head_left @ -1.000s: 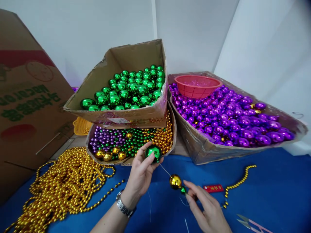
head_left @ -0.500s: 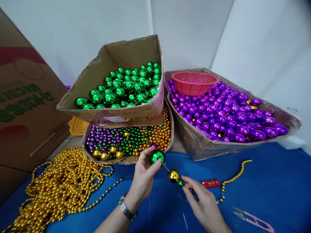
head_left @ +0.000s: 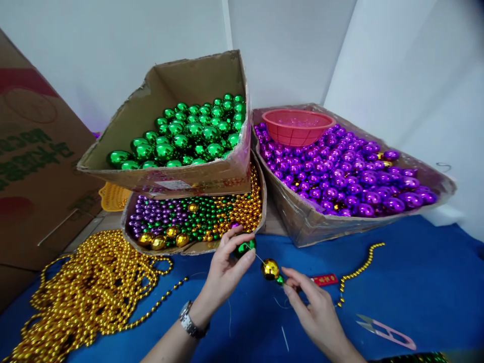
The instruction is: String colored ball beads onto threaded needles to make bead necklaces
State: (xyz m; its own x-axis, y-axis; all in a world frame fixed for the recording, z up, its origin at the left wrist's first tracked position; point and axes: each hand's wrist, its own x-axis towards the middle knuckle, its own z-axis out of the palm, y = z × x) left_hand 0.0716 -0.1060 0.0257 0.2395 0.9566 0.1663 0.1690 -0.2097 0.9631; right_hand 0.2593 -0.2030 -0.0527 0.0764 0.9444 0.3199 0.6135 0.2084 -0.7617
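My left hand [head_left: 227, 264], with a watch on the wrist, grips a large shiny green bead [head_left: 242, 248] between thumb and fingers. A thin string [head_left: 258, 256] runs from it to a large gold bead [head_left: 269, 269]. Against the gold bead's lower right side sits a small green bead [head_left: 280, 280], pinched at the fingertips of my right hand [head_left: 312, 302]. The fingers partly cover the large green bead. Both hands are above the blue table cover [head_left: 260, 322], in front of a box of mixed small beads [head_left: 260, 222].
An upper box [head_left: 196, 189] holds green beads; a right-hand box [head_left: 302, 227] holds purple beads and a red basket [head_left: 298, 136]. Gold bead strands [head_left: 94, 292] pile at left. A short gold strand [head_left: 355, 272], a red label [head_left: 324, 280] and pink snips [head_left: 389, 333] lie at right.
The fingers of my left hand have shifted over the large green bead and cover more of it. The whole view has slid slightly, and a dark beaded strip shows at the bottom right.
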